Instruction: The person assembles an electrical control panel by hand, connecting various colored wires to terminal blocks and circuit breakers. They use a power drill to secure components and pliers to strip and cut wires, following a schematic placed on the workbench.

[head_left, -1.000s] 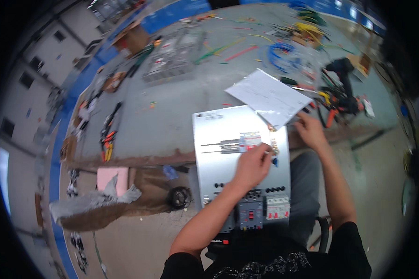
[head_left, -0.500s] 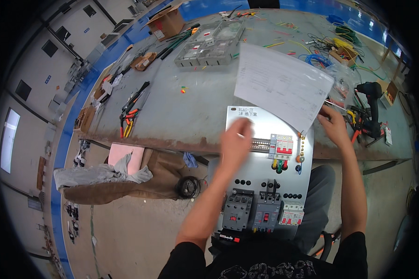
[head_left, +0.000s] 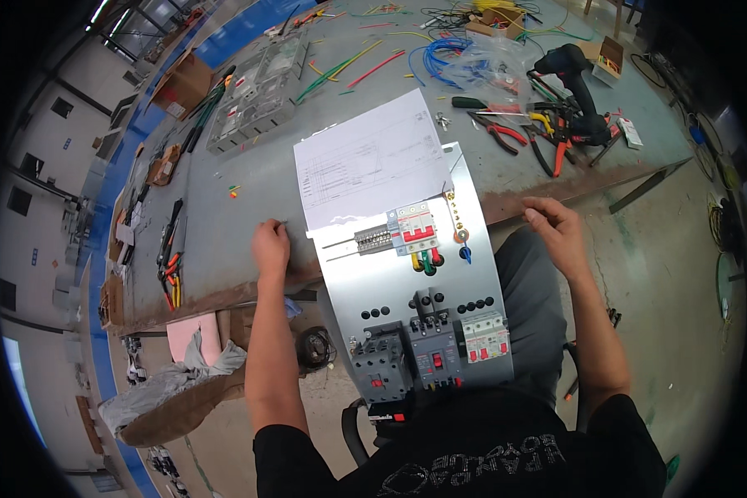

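Observation:
A silvery metal mounting plate (head_left: 344, 286) leans from my lap onto the table edge. A printed sheet of paper (head_left: 369, 162) lies over its far end, touched by neither hand. Below the paper sit a terminal strip (head_left: 373, 241) and a circuit breaker (head_left: 417, 236) with red levers. Nearer me are a dark contactor (head_left: 379, 371), a grey moulded-case breaker (head_left: 436, 353) and a row of small breakers (head_left: 485, 339). My left hand (head_left: 270, 251) is closed left of the plate; its contents are hidden. My right hand (head_left: 559, 235) hangs right of the plate, fingers loosely bent and apart, holding nothing visible.
Pliers (head_left: 506, 137) and a black power drill (head_left: 574, 87) lie at the right. Blue wire coils (head_left: 448, 62) and a clear plastic bag (head_left: 498, 70) are behind. A compartment box (head_left: 257, 104), a cardboard box (head_left: 183, 87) and more hand tools (head_left: 172, 270) stand left.
The paper has come down onto the far end of the plate, and my right hand has let go of it. My left hand has moved left off the plate. The view has turned right.

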The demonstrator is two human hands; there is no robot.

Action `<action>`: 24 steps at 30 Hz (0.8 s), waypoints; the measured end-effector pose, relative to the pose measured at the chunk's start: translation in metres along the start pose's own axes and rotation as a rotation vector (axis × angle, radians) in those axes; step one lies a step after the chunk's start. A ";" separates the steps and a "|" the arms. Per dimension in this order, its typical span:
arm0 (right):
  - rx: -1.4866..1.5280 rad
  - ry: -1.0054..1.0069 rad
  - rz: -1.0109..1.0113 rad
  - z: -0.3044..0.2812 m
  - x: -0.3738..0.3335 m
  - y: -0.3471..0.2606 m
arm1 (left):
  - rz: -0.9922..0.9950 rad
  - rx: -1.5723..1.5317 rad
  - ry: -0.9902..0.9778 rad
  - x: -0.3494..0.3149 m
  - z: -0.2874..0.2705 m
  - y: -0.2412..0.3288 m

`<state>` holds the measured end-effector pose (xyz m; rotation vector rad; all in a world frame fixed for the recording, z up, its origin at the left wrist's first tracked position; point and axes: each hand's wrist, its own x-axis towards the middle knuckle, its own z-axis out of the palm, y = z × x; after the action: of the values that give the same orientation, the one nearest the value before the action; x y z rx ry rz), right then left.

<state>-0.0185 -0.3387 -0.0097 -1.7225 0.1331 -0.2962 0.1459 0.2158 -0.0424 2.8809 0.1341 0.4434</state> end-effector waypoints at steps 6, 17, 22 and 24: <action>-0.027 -0.025 -0.029 0.008 -0.013 0.003 | 0.039 -0.074 0.056 0.001 -0.005 0.013; -0.049 -0.077 0.022 0.007 -0.044 0.022 | 0.138 0.088 0.104 0.002 0.014 0.012; -0.021 -0.106 -0.040 0.020 -0.040 -0.001 | 0.186 0.167 0.012 0.012 0.005 -0.001; -0.046 -0.120 -0.118 0.028 -0.039 -0.015 | 0.069 -0.082 0.048 0.005 -0.009 0.009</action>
<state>-0.0493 -0.2991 -0.0041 -1.7925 -0.0498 -0.2777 0.1487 0.2101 -0.0302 2.8021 0.0244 0.5185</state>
